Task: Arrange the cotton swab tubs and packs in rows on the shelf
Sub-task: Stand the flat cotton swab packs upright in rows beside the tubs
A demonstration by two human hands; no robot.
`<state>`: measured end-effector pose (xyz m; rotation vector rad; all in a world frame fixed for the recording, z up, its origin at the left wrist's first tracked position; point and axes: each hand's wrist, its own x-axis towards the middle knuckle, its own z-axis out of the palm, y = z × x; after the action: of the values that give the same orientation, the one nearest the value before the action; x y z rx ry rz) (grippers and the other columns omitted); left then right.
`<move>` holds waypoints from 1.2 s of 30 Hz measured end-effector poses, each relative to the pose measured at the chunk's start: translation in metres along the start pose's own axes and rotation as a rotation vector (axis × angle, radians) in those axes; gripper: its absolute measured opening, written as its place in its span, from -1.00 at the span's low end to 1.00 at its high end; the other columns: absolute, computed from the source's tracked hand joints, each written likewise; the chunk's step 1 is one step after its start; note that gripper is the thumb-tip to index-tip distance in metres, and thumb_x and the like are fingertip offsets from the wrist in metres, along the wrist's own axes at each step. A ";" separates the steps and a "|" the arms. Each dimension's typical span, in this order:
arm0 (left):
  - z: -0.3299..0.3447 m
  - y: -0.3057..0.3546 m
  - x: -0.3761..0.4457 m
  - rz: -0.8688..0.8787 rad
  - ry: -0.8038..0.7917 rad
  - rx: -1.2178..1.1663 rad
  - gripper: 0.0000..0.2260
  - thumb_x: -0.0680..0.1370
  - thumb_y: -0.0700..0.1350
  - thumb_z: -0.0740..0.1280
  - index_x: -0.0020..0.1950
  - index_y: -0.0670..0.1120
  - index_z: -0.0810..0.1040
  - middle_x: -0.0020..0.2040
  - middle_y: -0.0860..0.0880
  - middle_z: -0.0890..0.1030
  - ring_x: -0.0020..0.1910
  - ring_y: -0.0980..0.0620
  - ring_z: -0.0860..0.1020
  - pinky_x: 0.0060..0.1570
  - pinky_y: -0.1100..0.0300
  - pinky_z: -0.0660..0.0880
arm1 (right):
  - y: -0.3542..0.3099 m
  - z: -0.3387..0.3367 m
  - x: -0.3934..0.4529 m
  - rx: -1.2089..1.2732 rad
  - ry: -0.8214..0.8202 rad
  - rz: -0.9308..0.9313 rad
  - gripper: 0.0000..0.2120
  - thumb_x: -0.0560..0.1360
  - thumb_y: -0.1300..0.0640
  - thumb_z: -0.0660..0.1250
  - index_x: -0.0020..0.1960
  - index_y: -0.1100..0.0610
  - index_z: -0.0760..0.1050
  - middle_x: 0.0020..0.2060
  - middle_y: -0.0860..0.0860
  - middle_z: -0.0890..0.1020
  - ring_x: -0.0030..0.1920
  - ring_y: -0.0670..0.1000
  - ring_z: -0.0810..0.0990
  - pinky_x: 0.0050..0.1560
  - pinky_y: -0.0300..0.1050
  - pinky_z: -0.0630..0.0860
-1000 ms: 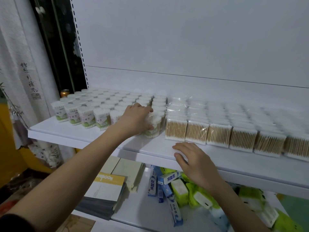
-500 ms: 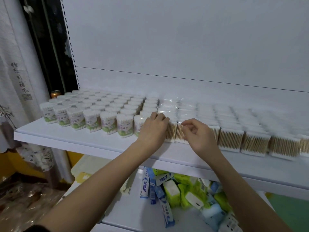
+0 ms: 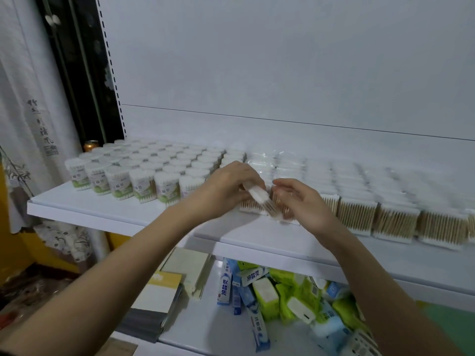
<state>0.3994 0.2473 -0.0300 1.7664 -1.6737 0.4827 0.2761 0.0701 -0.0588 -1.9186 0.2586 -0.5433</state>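
While tubs (image 3: 144,176) crowd the shelf (image 3: 108,209), left hand (image 3: 226,187) and right hand (image 3: 300,201) grip a tilted pack (image 3: 262,199)

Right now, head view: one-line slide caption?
Both hands, left hand and right hand, tilt a cotton swab pack at the front row on the shelf.

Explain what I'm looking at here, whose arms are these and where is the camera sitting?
There is no machine: these are a person's two bare arms, filmed by one wide-angle camera worn on the head, looking forward and down. The white shelf holds round swab tubs on the left and flat clear swab packs in rows on the right. The left hand grips one tilted pack, lifted at the front of the rows, and the right hand pinches at a pack beside it. Below, a lower shelf carries toothpaste boxes and green packets.
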 end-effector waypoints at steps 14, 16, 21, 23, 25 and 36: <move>-0.021 -0.005 0.019 -0.472 -0.122 -0.202 -0.76 0.50 0.02 0.43 0.16 0.06 0.60 0.04 0.13 0.63 0.03 0.19 0.59 0.05 0.23 0.54 | 0.009 0.021 -0.004 0.429 0.022 0.135 -0.77 0.49 0.42 0.38 0.13 0.28 0.49 0.07 0.22 0.61 -0.04 0.15 0.69 -0.19 -0.13 0.64; -0.017 -0.002 0.026 -0.475 -0.230 -0.098 -0.65 0.41 0.02 0.53 0.16 0.05 0.59 0.05 0.09 0.61 0.05 0.20 0.56 -0.02 0.43 0.44 | 0.007 0.023 -0.005 0.433 0.028 0.131 -0.76 0.49 0.41 0.39 0.14 0.29 0.48 0.08 0.23 0.59 -0.01 0.20 0.68 -0.17 -0.09 0.65; -0.002 -0.006 0.042 -0.454 -0.286 0.091 -0.66 0.39 -0.13 0.55 0.14 -0.04 0.63 0.09 -0.01 0.62 -0.02 0.14 0.50 -0.02 0.32 0.39 | 0.019 0.021 -0.005 0.003 0.057 0.171 -0.74 0.47 0.23 0.48 0.04 0.12 0.42 -0.06 0.15 0.57 -0.22 0.09 0.61 -0.26 -0.04 0.61; 0.005 -0.010 0.044 -0.439 -0.319 0.180 -0.68 0.41 -0.15 0.53 0.15 -0.04 0.63 0.13 -0.02 0.61 0.03 0.09 0.50 -0.01 0.29 0.38 | 0.031 0.016 -0.008 -0.239 0.086 0.137 -0.74 0.47 0.14 0.49 -0.02 0.05 0.39 -0.20 0.10 0.55 -0.26 0.03 0.54 -0.21 -0.04 0.52; 0.013 -0.011 0.045 -0.417 -0.333 0.236 -0.69 0.45 -0.17 0.49 0.18 -0.06 0.62 0.16 -0.02 0.60 0.13 0.04 0.51 0.00 0.27 0.37 | 0.040 0.010 -0.015 -0.421 0.129 0.036 -0.79 0.49 0.13 0.45 -0.02 0.09 0.41 -0.32 0.07 0.51 -0.29 -0.02 0.48 -0.19 -0.07 0.45; 0.033 -0.009 0.048 -0.320 -0.387 0.460 -0.56 0.43 -0.01 0.49 0.27 -0.04 0.50 0.19 -0.03 0.51 0.19 -0.06 0.46 -0.08 0.18 0.25 | 0.053 0.008 -0.023 -0.522 0.179 -0.208 -0.89 0.52 0.23 0.38 -0.17 0.21 0.51 -0.49 -0.05 0.41 -0.41 -0.01 0.42 -0.30 -0.08 0.41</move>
<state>0.4088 0.1893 -0.0241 2.5503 -1.5596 0.4192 0.2634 0.0646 -0.1153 -2.4217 0.3421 -0.8519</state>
